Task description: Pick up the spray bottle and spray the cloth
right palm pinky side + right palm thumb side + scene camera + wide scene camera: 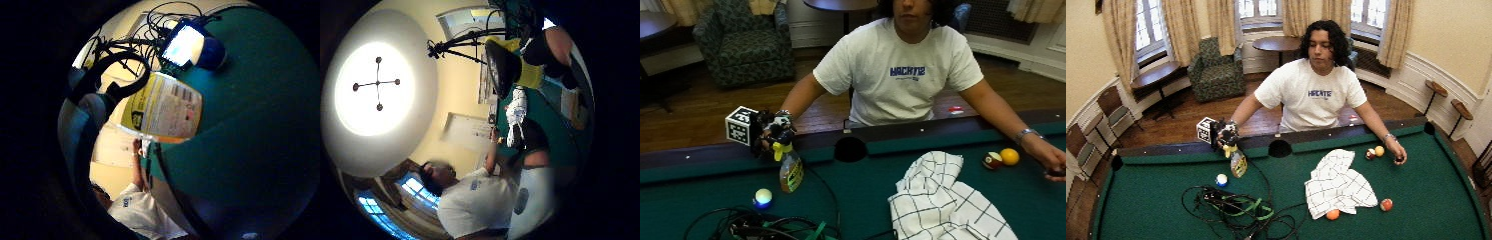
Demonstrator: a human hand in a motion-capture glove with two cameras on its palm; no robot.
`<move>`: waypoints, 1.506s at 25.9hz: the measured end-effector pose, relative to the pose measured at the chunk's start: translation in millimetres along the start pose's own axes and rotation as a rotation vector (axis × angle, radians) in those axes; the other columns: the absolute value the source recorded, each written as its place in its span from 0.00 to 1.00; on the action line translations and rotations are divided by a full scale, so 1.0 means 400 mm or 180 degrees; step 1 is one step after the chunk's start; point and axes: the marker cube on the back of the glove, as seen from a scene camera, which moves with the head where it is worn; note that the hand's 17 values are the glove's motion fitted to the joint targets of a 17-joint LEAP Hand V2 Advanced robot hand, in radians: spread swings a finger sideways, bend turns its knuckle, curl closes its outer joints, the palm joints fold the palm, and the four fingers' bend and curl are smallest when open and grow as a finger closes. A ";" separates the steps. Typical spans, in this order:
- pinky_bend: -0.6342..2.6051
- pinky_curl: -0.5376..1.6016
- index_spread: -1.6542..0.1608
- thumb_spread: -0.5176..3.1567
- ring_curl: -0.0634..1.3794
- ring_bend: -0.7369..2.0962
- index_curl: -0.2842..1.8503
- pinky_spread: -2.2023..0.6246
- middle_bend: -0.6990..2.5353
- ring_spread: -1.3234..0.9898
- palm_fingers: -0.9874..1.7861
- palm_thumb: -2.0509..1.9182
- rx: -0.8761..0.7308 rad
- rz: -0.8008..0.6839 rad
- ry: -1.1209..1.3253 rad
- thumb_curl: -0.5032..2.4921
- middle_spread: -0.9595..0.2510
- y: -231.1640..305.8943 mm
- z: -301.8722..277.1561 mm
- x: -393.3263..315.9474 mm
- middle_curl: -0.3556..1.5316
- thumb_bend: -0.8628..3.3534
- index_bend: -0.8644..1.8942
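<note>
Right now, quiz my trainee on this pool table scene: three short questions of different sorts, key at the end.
1. True or false: the gloved right hand grips the spray bottle by its yellow top.
2. Multiple choice: the checked cloth lies A) under the bottle, B) apart from it on the felt, C) in the bare hand.
3. Fill in: the two balls beside the bare hand lie on the ____ of the pool table.

Key: 1 true; 2 B; 3 felt.

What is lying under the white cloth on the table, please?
The cloth lies crumpled on the green table. An orange ball shows at its near edge, partly tucked under. Whatever else lies beneath is covered.
</note>
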 end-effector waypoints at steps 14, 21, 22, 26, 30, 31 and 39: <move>0.41 0.48 0.74 0.38 0.39 0.51 0.34 0.72 0.36 0.46 0.90 0.77 0.0127 -0.0082 0.0027 0.34 0.56 -0.035 0.057 0.017 0.48 0.20 0.49; 0.46 0.53 0.76 0.35 0.47 0.58 0.39 0.72 0.42 0.45 0.85 0.79 0.0064 -0.0055 -0.0087 0.37 0.56 -0.026 0.052 0.014 0.54 0.21 0.56; 0.46 0.54 0.76 0.35 0.48 0.59 0.39 0.73 0.43 0.45 0.84 0.80 0.0067 -0.0065 -0.0101 0.37 0.56 -0.024 0.051 0.014 0.55 0.21 0.57; 0.48 0.57 0.77 0.33 0.51 0.61 0.42 0.73 0.45 0.46 0.81 0.80 0.0135 -0.0087 -0.0149 0.39 0.56 -0.018 0.045 0.013 0.58 0.21 0.60; 0.49 0.59 0.78 0.31 0.53 0.62 0.44 0.73 0.46 0.46 0.77 0.80 0.0112 -0.0101 -0.0194 0.40 0.57 -0.013 0.039 0.014 0.60 0.20 0.62; 0.49 0.59 0.78 0.31 0.53 0.62 0.44 0.73 0.45 0.46 0.76 0.80 0.0080 -0.0109 -0.0212 0.40 0.57 -0.011 0.038 0.014 0.60 0.20 0.61; 0.45 0.56 0.77 0.35 0.51 0.60 0.41 0.71 0.44 0.47 0.74 0.74 0.0073 -0.0098 -0.0189 0.37 0.59 0.004 0.025 0.024 0.60 0.19 0.51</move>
